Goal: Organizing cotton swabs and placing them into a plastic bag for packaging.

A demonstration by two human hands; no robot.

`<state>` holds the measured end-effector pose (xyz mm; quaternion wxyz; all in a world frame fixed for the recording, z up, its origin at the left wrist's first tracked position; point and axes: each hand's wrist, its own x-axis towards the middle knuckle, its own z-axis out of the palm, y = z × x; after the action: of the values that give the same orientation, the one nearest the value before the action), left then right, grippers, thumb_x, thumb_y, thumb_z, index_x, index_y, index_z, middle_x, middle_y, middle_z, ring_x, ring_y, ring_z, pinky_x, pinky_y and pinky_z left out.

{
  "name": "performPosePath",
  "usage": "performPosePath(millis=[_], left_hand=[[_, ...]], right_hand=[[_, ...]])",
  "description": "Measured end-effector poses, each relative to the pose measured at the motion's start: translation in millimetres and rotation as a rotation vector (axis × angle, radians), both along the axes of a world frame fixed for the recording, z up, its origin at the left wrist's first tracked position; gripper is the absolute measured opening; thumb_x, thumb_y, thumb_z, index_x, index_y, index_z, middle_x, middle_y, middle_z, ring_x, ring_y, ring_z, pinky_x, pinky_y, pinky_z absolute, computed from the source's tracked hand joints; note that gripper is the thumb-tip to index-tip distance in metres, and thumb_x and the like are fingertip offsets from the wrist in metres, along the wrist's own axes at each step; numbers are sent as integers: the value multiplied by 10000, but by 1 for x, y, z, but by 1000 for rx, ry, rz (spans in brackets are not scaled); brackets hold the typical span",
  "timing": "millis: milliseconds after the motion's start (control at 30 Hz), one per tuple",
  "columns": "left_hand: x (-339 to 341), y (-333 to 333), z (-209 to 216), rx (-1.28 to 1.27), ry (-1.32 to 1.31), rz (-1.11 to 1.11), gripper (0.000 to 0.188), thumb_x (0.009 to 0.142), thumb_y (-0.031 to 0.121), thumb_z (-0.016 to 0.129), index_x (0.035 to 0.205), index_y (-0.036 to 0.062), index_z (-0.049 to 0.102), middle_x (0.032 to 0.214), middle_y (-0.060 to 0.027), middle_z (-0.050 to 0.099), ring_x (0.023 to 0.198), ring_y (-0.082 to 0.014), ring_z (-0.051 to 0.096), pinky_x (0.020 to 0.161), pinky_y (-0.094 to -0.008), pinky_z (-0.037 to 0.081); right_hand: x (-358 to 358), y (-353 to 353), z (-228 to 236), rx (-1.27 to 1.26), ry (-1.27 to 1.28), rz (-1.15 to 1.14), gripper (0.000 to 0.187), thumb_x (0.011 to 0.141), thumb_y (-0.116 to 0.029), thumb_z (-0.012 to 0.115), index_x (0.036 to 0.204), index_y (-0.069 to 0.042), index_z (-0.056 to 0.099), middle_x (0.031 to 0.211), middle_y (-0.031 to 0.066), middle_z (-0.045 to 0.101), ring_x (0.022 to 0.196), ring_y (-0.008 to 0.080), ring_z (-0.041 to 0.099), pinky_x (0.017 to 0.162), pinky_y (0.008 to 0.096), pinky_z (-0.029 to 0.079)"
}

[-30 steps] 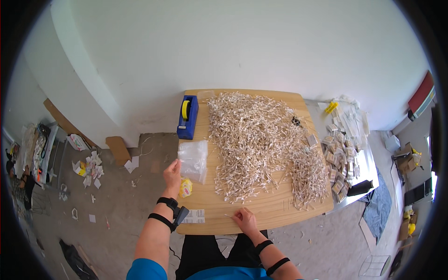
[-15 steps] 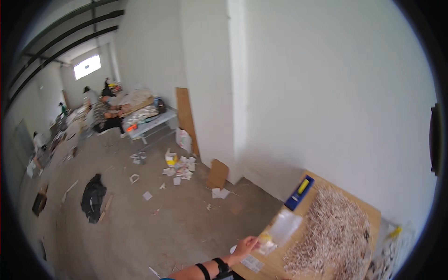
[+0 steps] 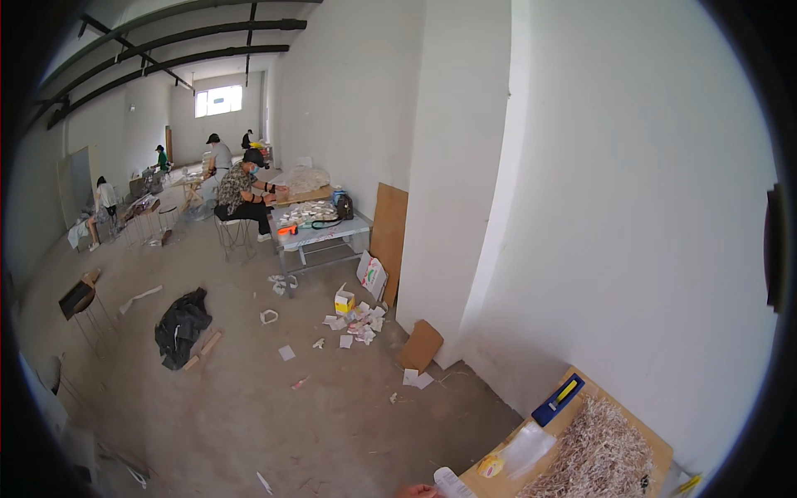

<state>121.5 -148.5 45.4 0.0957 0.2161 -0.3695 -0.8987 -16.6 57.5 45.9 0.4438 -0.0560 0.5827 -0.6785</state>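
View swung left and up, toward the far end of the room; swabs, central a second ago, are now crowded into the lower right corner. The left hand (image 3: 417,491), seen half a second ago beside the yellow packet, has been drawn down to the bottom edge. The right hand, in view a second ago over the worktop (image 3: 498,488), is no longer seen. Attention is judged to be off the worktop; no handling of swabs can be confirmed.

State of the hands: of the left, only a sliver of fingers is shown, near the printed sheet (image 3: 452,483); taken to be the left by its position, though cut off too tightly for certainty. How far it is open, or whether anything is held, cannot be told. For the right, likewise.

The cotton swabs (image 3: 599,452) are heaped loose on the worktop, thin pale sticks, matted and bristly, cropped by the lower edge. To their left, clear plastic bags (image 3: 527,451) are laid flat, filmy and glossy. Just beside these, the yellow packet (image 3: 491,465) is noted, small and soft-looking. Beyond, near the worktop's far corner, a tape dispenser (image 3: 558,400) is set: blue, long, blocky, with a yellow roll. Pale wood grain is bared along the margin.
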Motion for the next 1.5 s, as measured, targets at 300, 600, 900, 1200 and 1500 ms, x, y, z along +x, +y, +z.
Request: performPosePath(millis=[300,600,900,1200,1500], left_hand=[[26,0,7,-166,4,61,238,979,183,622,1138,6,612,991,-102,696,934,-201,667,852,-342,546],[40,15,16,-607,-304,296,352,899,283,708,1123,30,610,1017,-127,678,936,-222,658,824,-365,529],[33,35,-1,-1312,-115,154,367,742,292,750,990,37,655,841,-176,670,767,-340,641,687,-412,507],[48,36,14,-1032,-246,129,242,824,280,672,884,47,654,812,-193,647,746,-364,631,665,-443,495],[52,41,20,-1315,-324,40,205,785,283,682,866,99,722,864,-187,682,834,-393,646,734,-481,505]], right_hand=[[33,-31,-6,165,246,273,221,963,-172,647,1066,19,687,911,66,673,745,150,644,620,268,554],[62,-28,21,202,94,85,256,963,-209,646,913,38,694,750,87,668,653,180,654,580,281,560],[58,-57,4,334,629,115,324,912,-217,702,716,38,668,608,51,628,525,102,563,467,249,430],[74,-58,14,255,462,173,385,953,-261,661,690,21,654,651,91,673,554,118,611,490,267,472],[69,-45,-23,348,695,224,365,958,-311,650,835,26,719,671,106,685,580,108,618,512,285,485]])
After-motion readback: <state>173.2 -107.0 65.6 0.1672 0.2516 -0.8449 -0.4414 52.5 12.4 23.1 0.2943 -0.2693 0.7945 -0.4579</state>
